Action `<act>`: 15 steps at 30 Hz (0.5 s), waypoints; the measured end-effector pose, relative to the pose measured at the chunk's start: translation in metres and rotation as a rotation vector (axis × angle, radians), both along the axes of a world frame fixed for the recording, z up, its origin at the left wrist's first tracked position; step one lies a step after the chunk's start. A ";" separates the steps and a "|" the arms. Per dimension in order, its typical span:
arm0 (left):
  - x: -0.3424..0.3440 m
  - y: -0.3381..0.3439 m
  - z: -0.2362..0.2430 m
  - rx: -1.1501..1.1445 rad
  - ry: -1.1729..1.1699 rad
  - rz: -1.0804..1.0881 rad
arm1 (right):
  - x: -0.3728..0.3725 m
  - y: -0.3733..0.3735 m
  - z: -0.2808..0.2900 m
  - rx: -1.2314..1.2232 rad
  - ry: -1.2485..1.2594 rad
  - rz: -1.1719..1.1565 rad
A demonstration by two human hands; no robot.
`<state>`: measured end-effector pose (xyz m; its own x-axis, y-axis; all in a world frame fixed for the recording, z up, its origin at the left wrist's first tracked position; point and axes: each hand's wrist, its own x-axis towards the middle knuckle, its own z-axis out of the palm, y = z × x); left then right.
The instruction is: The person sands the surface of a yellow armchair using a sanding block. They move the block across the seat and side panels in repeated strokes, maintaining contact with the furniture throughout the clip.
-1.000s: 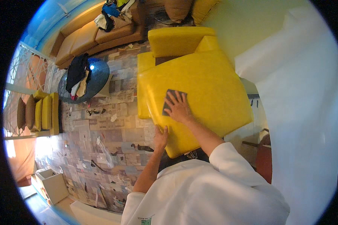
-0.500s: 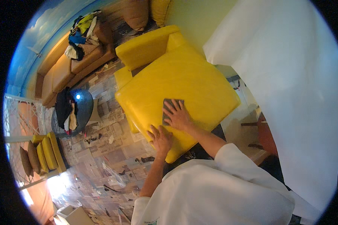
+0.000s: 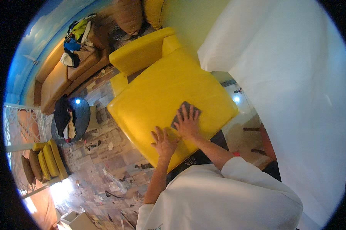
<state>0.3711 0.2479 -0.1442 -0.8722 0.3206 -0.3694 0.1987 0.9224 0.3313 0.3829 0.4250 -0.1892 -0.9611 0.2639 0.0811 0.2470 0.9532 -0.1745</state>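
A large yellow leather-like cushion (image 3: 161,88) fills the middle, in front of the back of a yellow seat (image 3: 136,51). My right hand (image 3: 186,122) lies spread on a dark grey rectangular pad (image 3: 195,109), pressing it against the cushion's right-lower part. My left hand (image 3: 164,142) is open, fingers spread, on the cushion's near part, just left of and below the pad. Both bare forearms come from white sleeves at the lower edge.
A brown sofa (image 3: 56,80) with piled clothes (image 3: 79,34), an oval dark table (image 3: 82,122) with garments, and small yellow seating (image 3: 50,161) stand left. Scraps lie on the patterned floor (image 3: 107,153). A large white sheet (image 3: 288,76) hangs at the right.
The view has shifted and turned. My right hand and pad have slid over the cushion toward its near right edge. My left hand has moved from the edge onto the top, fingers spread.
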 end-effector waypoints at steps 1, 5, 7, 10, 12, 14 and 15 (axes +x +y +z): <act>0.001 0.011 0.000 0.006 0.002 -0.045 | -0.005 0.003 0.001 -0.026 0.026 0.092; 0.004 0.043 0.003 -0.076 0.006 -0.025 | -0.027 0.055 0.002 -0.115 -0.026 0.199; 0.004 0.047 0.002 -0.095 -0.015 -0.032 | -0.023 0.088 0.001 -0.045 0.063 0.085; -0.003 0.039 -0.004 -0.087 -0.035 -0.060 | 0.002 0.126 -0.003 -0.045 0.039 -0.076; -0.006 0.031 -0.011 -0.052 -0.032 -0.080 | 0.027 0.128 -0.007 -0.014 0.025 -0.176; -0.007 0.023 -0.019 -0.019 -0.050 -0.087 | 0.055 0.113 -0.011 -0.035 -0.030 -0.272; -0.008 0.021 -0.024 0.011 -0.027 -0.100 | 0.067 0.098 -0.013 -0.016 0.054 -0.264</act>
<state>0.3635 0.2688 -0.1686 -0.8251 0.4099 -0.3888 0.2807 0.8947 0.3475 0.4501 0.5229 -0.2019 -0.8532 0.5067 0.1237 0.4768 0.8539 -0.2086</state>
